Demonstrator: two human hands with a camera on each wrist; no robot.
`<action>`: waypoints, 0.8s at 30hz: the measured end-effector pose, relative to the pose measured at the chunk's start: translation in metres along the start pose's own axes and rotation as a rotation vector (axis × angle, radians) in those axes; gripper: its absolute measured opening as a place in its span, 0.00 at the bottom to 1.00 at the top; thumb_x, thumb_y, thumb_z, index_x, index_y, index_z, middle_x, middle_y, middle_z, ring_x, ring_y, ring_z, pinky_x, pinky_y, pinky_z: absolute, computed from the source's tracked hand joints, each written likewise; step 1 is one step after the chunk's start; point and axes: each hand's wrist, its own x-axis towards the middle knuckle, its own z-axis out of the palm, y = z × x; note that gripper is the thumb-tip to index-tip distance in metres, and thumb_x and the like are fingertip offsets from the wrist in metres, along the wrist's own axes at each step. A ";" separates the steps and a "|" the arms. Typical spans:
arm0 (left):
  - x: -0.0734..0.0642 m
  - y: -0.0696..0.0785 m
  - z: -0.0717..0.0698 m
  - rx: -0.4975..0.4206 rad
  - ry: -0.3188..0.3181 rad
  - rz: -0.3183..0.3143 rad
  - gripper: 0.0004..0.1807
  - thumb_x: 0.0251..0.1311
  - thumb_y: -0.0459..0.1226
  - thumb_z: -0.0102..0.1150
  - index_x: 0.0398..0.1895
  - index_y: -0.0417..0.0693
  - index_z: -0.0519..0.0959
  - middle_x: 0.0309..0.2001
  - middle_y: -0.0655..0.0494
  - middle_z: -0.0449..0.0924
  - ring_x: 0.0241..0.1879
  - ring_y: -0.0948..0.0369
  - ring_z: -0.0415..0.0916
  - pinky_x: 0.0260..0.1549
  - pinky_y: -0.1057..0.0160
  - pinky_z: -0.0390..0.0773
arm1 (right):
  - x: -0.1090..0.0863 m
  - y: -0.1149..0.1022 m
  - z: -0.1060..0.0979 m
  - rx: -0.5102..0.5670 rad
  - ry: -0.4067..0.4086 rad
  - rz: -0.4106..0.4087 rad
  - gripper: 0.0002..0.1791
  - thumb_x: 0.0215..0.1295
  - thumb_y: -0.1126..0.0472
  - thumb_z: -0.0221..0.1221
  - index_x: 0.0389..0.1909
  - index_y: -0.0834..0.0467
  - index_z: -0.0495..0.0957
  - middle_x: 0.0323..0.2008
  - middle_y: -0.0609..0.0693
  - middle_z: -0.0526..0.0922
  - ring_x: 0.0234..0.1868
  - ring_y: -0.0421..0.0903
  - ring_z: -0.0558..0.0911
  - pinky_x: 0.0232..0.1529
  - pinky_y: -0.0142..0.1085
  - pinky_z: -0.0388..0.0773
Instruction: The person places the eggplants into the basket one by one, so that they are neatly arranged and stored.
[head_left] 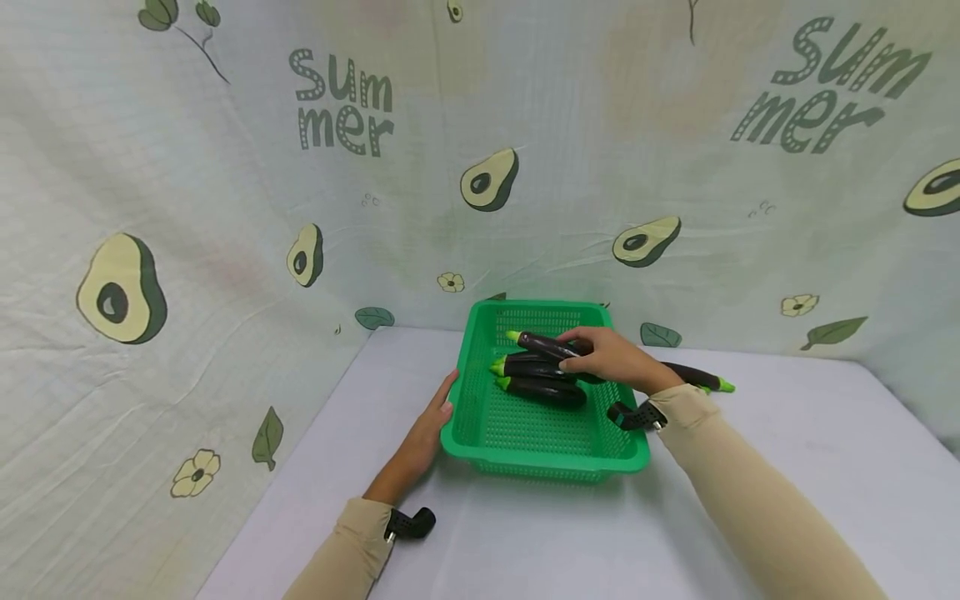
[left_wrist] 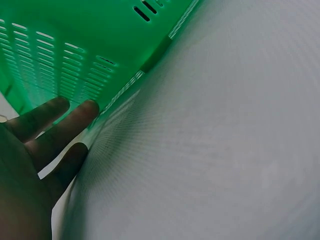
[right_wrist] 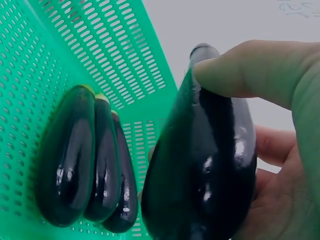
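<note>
In the head view my right hand [head_left: 617, 360] grips a dark purple eggplant [head_left: 546, 345] over the green plastic basket [head_left: 540, 460]. The right wrist view shows the thumb pressed near one end of this glossy eggplant [right_wrist: 200, 165], fingers round its far side. Three more eggplants [right_wrist: 66, 165] lie side by side on the basket floor, their green stems pointing left in the head view. My left hand [head_left: 422, 432] is at the basket's left side. Its extended fingers [left_wrist: 75, 120] reach along the perforated outer wall [left_wrist: 90, 30], with fingertips right at it.
On the white table [head_left: 540, 550], right of the basket, lies another eggplant [head_left: 697, 377] with a green stem, partly hidden behind my right wrist. A pale cloth backdrop [head_left: 555, 225] with avocado prints hangs behind the table and along its left side.
</note>
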 end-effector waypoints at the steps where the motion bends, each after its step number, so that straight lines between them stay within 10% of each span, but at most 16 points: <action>1: -0.001 0.000 0.000 -0.002 -0.001 -0.006 0.31 0.80 0.49 0.28 0.82 0.59 0.44 0.80 0.53 0.42 0.78 0.53 0.39 0.71 0.41 0.43 | 0.001 0.000 0.002 0.000 -0.009 0.004 0.32 0.67 0.52 0.65 0.69 0.59 0.70 0.57 0.59 0.78 0.55 0.54 0.78 0.52 0.49 0.77; 24: -0.001 0.001 -0.001 0.013 -0.004 0.005 0.31 0.80 0.49 0.28 0.82 0.58 0.45 0.80 0.55 0.43 0.78 0.55 0.39 0.72 0.43 0.43 | 0.013 -0.001 0.019 -0.089 -0.204 0.035 0.31 0.63 0.53 0.67 0.65 0.60 0.75 0.56 0.57 0.77 0.48 0.51 0.75 0.45 0.43 0.75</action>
